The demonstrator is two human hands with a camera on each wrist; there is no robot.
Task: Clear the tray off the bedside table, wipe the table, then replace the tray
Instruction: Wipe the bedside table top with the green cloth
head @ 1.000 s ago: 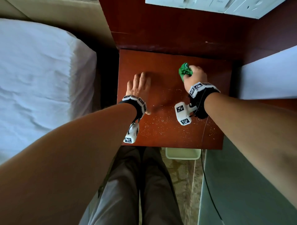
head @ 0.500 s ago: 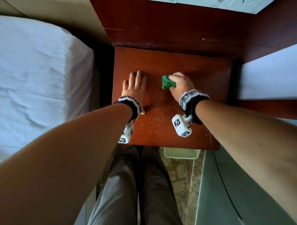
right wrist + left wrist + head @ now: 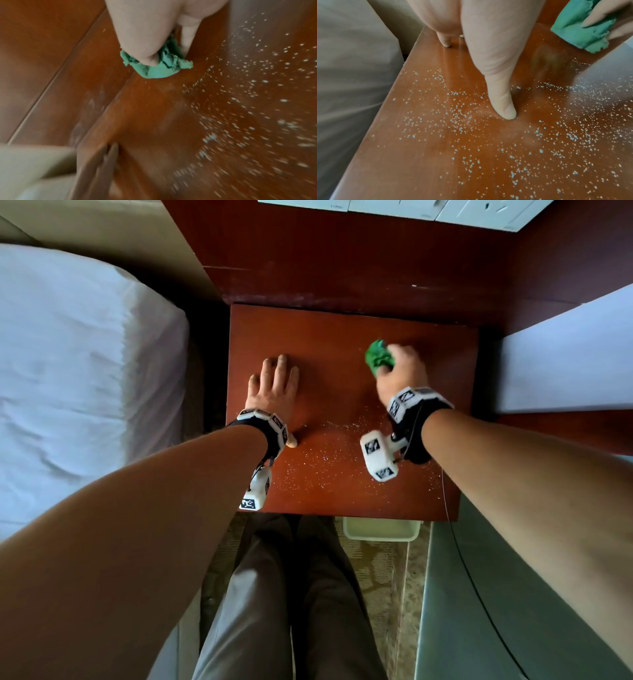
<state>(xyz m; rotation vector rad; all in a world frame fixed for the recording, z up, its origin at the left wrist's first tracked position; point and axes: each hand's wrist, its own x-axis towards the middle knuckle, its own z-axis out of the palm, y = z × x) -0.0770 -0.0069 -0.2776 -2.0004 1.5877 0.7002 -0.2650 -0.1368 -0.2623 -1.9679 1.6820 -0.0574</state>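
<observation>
On the bedside table (image 3: 342, 344), the right hand (image 3: 402, 373) grips a green cloth (image 3: 376, 357)

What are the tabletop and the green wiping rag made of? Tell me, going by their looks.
Bedside table: reddish-brown wood or wood veneer under a glossy finish, judging by the faint grain lines and reflections; which one cannot be told. Green rag, gripped by the right hand: soft woven or terry-like cloth, crumpled, matte, with frayed edges.
</observation>
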